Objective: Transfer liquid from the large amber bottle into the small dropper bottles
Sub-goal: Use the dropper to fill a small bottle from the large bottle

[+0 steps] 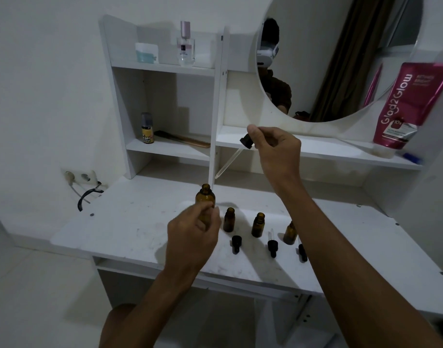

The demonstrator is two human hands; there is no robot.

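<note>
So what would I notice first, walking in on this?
Probably the right hand raised mid-frame, pinching a dropper whose glass tube slants down toward the open large amber bottle, which the left hand grips on the white desk. Right of it stand three small dropper bottles; a bright pink tube stands on the shelf far right.

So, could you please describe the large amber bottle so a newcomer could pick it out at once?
Start at the white desk below the round mirror. Near its middle stands a row of amber bottles; the large amber bottle is leftmost, held by the left hand. It is taller and wider than the three small bottles beside it.
</note>
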